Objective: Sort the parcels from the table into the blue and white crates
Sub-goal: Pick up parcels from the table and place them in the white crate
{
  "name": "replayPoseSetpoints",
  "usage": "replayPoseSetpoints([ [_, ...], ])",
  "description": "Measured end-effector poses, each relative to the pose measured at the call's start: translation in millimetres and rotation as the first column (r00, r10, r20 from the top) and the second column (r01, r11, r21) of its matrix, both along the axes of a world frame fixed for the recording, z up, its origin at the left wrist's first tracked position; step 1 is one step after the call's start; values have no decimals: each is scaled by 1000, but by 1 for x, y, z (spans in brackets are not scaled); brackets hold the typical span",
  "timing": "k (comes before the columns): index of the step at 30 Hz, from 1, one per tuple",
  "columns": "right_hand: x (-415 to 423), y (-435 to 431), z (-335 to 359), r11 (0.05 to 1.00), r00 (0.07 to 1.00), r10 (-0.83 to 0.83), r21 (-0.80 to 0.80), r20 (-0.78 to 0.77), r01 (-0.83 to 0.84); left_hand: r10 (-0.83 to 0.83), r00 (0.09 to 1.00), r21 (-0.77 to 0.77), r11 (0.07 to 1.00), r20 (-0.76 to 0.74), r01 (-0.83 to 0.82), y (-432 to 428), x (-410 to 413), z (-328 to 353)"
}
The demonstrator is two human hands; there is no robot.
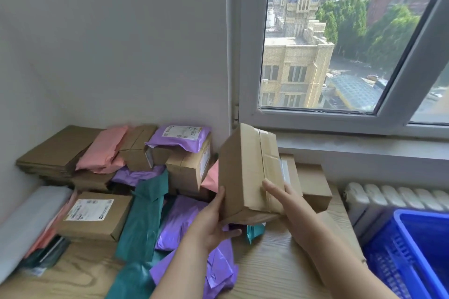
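A taped brown cardboard box (245,167) is held tilted above the wooden table (274,264), between both hands. My left hand (213,221) grips its lower left corner, thumb under the bottom edge. My right hand (289,204) holds its right side, fingers stretched along the taped face. The blue crate (398,250) stands at the lower right, beside the table. Parcels cover the table's left half: purple mailers (182,221), green mailers (143,216), a pink mailer (104,148) and a labelled brown box (97,216). No white crate is in view.
Flat brown cardboard (56,150) is stacked in the far left corner. More brown boxes (189,167) sit against the wall, another (313,184) behind the held box. A white radiator (388,196) stands under the window (328,43). A grey roll (24,226) lies at the left edge.
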State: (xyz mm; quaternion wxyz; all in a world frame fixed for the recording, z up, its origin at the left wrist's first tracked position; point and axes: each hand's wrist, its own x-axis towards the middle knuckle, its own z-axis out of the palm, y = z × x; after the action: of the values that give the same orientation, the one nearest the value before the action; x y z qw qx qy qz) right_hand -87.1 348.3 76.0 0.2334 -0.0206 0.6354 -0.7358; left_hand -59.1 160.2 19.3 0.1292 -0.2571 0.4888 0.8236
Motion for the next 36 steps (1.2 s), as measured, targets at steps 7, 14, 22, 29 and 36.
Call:
replayPoseSetpoints([
  [7, -5, 4, -14, 980, 979, -139, 119, -150, 157, 1, 980, -298, 952, -199, -61, 19, -23, 18],
  [14, -2, 1, -15, 935, 951, -34, 326, -307, 139, 57, 979, -91, 993, -198, -76, 24, -22, 25],
  [22, -13, 14, -21, 895, 926, -214, 318, -312, 314, 42, 997, 140, 990, -57, -33, 5, -8, 4],
  [29, -7, 18, -14, 998, 1000, -13, 65, -12, 14, -7, 988, 253, 966, -155, 47, 3, -6, -6],
  [36, -8, 21, -18, 998, 995, -52, 24, -85, 54, 17, 979, 186, 982, -205, 22, 4, -12, -5],
])
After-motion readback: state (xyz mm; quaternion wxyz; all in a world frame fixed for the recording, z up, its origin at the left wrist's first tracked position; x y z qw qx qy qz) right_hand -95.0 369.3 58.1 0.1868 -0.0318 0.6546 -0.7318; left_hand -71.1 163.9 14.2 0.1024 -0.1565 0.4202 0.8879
